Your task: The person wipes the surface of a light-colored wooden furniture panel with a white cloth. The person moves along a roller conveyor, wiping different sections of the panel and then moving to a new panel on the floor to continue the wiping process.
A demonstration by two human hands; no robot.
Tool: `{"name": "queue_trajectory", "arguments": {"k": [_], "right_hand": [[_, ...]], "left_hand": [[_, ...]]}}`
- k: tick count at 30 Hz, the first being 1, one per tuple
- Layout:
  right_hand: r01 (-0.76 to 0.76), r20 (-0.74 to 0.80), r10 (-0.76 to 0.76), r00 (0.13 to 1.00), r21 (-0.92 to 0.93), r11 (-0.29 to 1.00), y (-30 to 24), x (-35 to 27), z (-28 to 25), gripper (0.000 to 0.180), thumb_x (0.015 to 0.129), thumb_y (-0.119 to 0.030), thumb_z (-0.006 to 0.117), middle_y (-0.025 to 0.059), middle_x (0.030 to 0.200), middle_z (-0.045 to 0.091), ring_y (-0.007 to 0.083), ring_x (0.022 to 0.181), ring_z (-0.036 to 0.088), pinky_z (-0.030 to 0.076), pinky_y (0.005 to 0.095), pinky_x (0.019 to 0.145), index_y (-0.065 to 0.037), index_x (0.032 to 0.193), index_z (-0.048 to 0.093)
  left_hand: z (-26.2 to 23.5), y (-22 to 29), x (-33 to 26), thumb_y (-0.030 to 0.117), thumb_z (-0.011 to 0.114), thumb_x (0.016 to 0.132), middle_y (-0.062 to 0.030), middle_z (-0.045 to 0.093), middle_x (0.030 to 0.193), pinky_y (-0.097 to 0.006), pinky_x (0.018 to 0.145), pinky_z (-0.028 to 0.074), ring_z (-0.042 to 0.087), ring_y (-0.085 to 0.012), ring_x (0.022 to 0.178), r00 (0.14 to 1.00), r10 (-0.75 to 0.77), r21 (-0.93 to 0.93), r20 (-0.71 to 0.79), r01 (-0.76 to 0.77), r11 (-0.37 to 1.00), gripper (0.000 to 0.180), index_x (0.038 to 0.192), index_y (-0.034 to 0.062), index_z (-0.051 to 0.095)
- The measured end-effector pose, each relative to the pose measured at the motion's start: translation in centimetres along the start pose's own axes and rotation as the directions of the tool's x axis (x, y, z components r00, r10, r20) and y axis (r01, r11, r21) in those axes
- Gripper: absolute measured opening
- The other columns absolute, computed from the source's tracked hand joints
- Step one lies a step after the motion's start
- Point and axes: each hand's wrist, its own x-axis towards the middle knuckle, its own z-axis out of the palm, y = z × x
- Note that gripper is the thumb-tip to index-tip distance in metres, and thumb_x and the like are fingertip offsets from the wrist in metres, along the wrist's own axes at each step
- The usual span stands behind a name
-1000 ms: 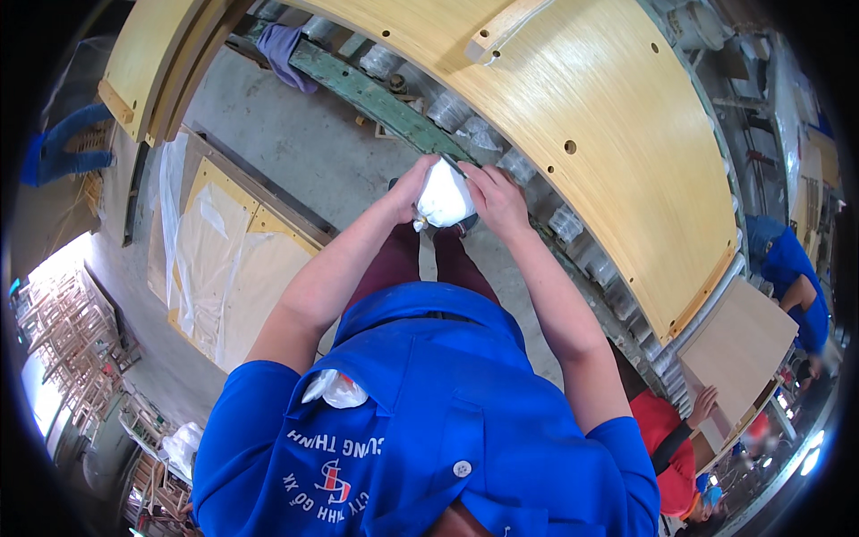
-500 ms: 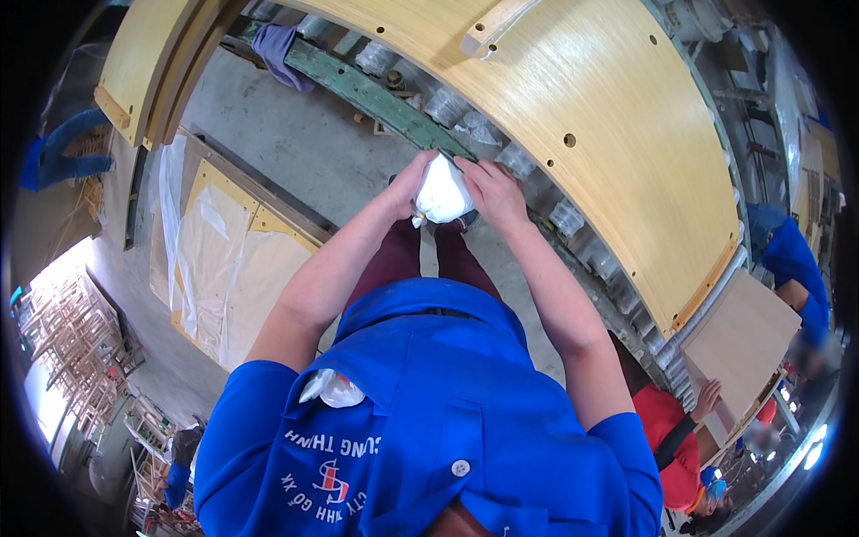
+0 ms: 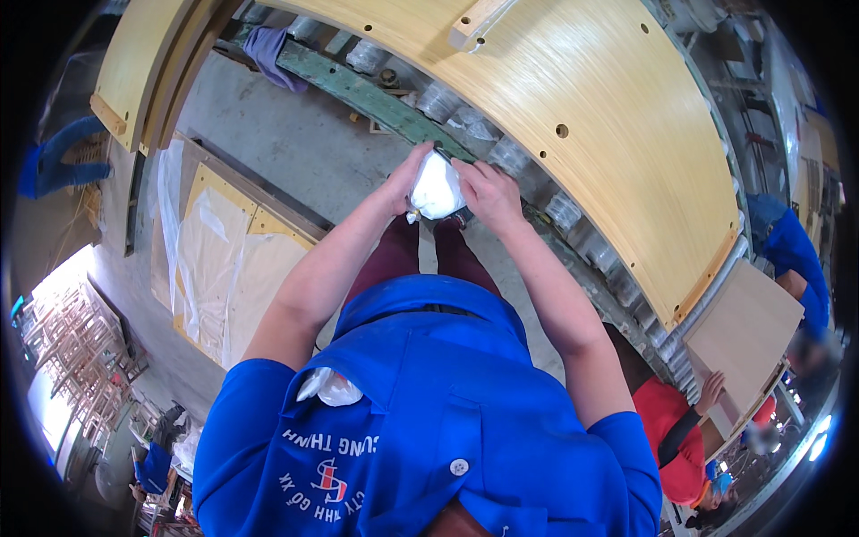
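A workshop with a grey concrete floor (image 3: 295, 152) was seen from above through a wide, curved lens. A large pale wooden panel (image 3: 582, 116) with small drilled holes lay across a roller conveyor (image 3: 501, 161) with a green metal frame. To the person's left, flat boards wrapped in clear plastic (image 3: 215, 259) lay on the floor. To the right, another worker in red (image 3: 667, 421) touched a smaller board (image 3: 747, 331).

The person wore a blue shirt (image 3: 429, 421). Both bare forearms reached forward and met just short of the conveyor's edge. The left hand (image 3: 404, 179) and the right hand (image 3: 488, 192) were closed together around a crumpled white cloth (image 3: 436, 190), which sat between the palms, the fingers curled over its sides.
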Motion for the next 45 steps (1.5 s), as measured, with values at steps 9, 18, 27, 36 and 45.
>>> {"name": "queue_trajectory", "arguments": {"k": [9, 18, 27, 36, 45], "right_hand": [[-0.007, 0.004, 0.007, 1.0, 0.004, 1.0, -0.2, -0.5, -0.2, 0.032, 0.074, -0.01, 0.061, 0.0065, 0.08, 0.057, 0.027, 0.072, 0.061, 0.051, 0.0394, 0.062, -0.014, 0.106, 0.06], [0.025, -0.026, -0.025, 0.999, 0.011, 1.0, 0.0, -1.4, -0.7, 0.03, 0.072, -0.006, 0.06, 0.0067, 0.075, 0.056, 0.0265, 0.068, 0.06, 0.049, 0.0385, 0.062, -0.011, 0.102, 0.061], [0.017, 0.059, -0.014, 0.998, -0.055, 0.998, 0.4, -3.1, -1.8, 0.032, 0.072, -0.011, 0.061, 0.0058, 0.077, 0.056, 0.0249, 0.072, 0.06, 0.048, 0.0384, 0.067, -0.013, 0.104, 0.06], [0.079, 0.199, -0.034, 0.979, -0.224, 0.971, 0.7, -4.5, -5.6, 0.03, 0.072, -0.011, 0.061, 0.0057, 0.078, 0.057, 0.0238, 0.073, 0.061, 0.048, 0.0392, 0.071, -0.014, 0.102, 0.06], [-0.175, 0.113, 0.15, 0.982, 0.27, 0.947, -1.7, -3.3, -6.4, 0.02, 0.078, -0.006, 0.055, 0.0091, 0.076, 0.053, 0.0242, 0.067, 0.057, 0.045, 0.032, 0.059, -0.006, 0.096, 0.062]], "left_hand": [[-0.1, 0.2, 0.5, 0.052, 0.048, 0.084, -0.0054, 0.062, 0.08, -0.032, 0.06, 0.05, 0.062, -0.0176, 0.066, 1.0, 0.021, 0.097, -0.021, -0.019, 0.995, 0.047, 0.095, 0.0073, 0.057], [-0.3, 0.5, 0.4, 0.052, 0.047, 0.085, -0.0057, 0.062, 0.077, -0.032, 0.058, 0.05, 0.061, -0.018, 0.064, 1.0, 0.017, 0.146, -0.012, -0.015, 0.989, 0.047, 0.093, 0.0063, 0.057], [-0.1, 1.0, -0.2, 0.052, 0.043, 0.087, -0.0056, 0.063, 0.084, -0.03, 0.064, 0.05, 0.062, -0.0171, 0.071, 1.0, -0.005, 0.214, -0.006, 0.006, 0.977, 0.049, 0.1, 0.0064, 0.057], [-0.6, 1.0, 0.0, 0.049, 0.042, 0.089, -0.0097, 0.063, 0.1, -0.033, 0.076, 0.051, 0.063, -0.0199, 0.085, 0.992, -0.061, 0.142, 0.113, 0.045, 0.989, 0.052, 0.112, 0.0045, 0.054], [-2.5, 0.1, -3.9, 0.035, 0.057, 0.087, -0.0136, 0.058, 0.113, -0.035, 0.082, 0.052, 0.06, -0.0223, 0.099, 0.892, -0.187, 0.211, 0.411, 0.106, 0.972, 0.051, 0.123, 0.0015, 0.046]]}}
